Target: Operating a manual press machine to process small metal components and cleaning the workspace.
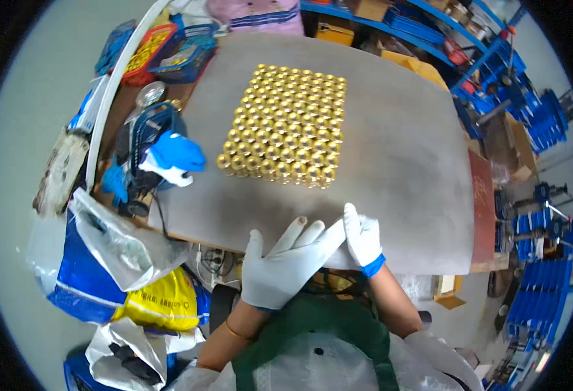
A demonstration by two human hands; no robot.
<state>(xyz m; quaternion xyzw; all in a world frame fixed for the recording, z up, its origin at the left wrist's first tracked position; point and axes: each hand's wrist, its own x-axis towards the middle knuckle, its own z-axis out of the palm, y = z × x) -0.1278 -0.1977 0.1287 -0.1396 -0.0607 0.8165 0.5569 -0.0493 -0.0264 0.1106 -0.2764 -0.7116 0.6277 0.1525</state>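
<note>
Both of my hands wear white gloves with blue cuffs, near the front edge of the grey table. My left hand is open with its fingers spread, and nothing shows in it. Beside it, my right hand is closed around the end of one finger of the left glove. Beyond the hands, shiny gold-coloured round metal parts stand in close rows, forming a block. No hand touches them.
Left on the table lie blue-and-white gloves by a dark blue basket. A red basket holds gold parts at the far left. Plastic bags crowd the left front. Blue shelving stands behind; blue bins are at right.
</note>
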